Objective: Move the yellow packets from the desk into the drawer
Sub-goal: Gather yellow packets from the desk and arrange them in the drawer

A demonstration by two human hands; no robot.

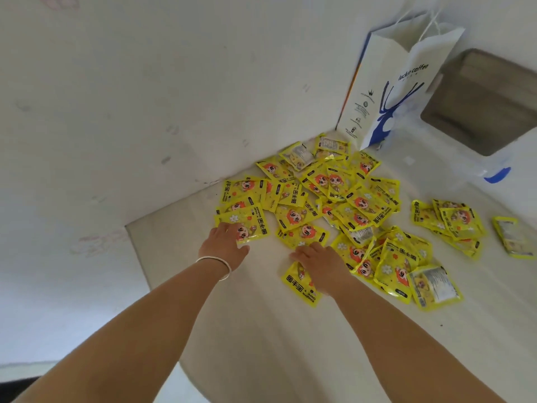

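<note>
White walls, scuffed with faint grey and pinkish marks, meet in a corner behind a pale, matte worktop (255, 330) whose near-left corner is rounded.

From the head view, both bare forearms reach forward from the lower edge. The left hand (223, 247), with a thin silvery bangle (216, 266) on its wrist, lies palm down with its fingers spread over the near edge of a glossy yellow packet (247, 225) at the left side of the heap; whether the fingertips curl round the edge cannot be told. The right hand (319, 263) is also palm down, fingers straight and pressing on a single yellow packet (302, 286) that lies apart from the heap, nearest the person; the hand covers the packet's upper half.

The yellow packets (334, 205) are flat, shiny foil sachets printed with an orange-haired cartoon figure and white flowers, scattered and overlapping in the corner. A few lie back side up, showing silvery printed panels too small to read. A smaller cluster (450, 222) and one lone packet (513, 237) sit further right.

Behind the heap stands a white paper bag (386, 91) with a blue deer logo and string handles, its top cut off by the frame. To its right is a dark recess (482, 103), blurred and hard to identify. No drawer is visible.
</note>
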